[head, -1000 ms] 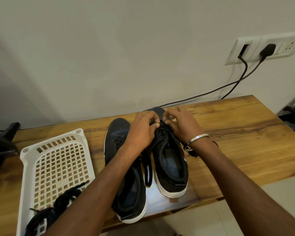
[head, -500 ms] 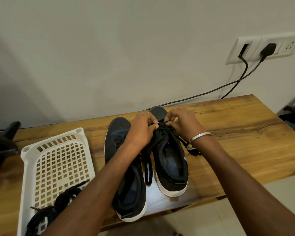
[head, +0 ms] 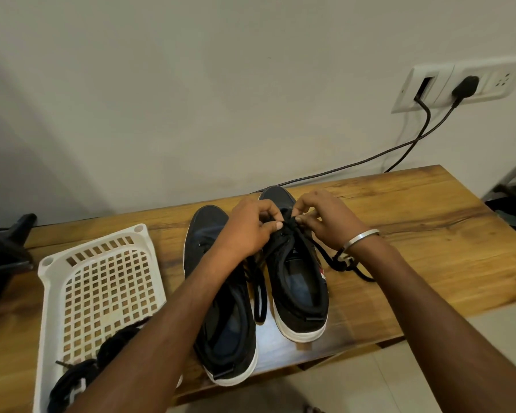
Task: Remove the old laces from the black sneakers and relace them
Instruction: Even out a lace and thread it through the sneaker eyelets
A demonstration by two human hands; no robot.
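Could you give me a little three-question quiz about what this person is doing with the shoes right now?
1. True or false: both hands work at the right sneaker.
2. Where does the bundle of black laces lie: A in the white basket, B inside the left sneaker, C on the floor?
3. Fill in: the right hand wears a silver ____ at its wrist.

Key
1. True: the left hand and the right hand both pinch the black lace near the toe end.
2. A, at the basket's near end.
3. Bangle.
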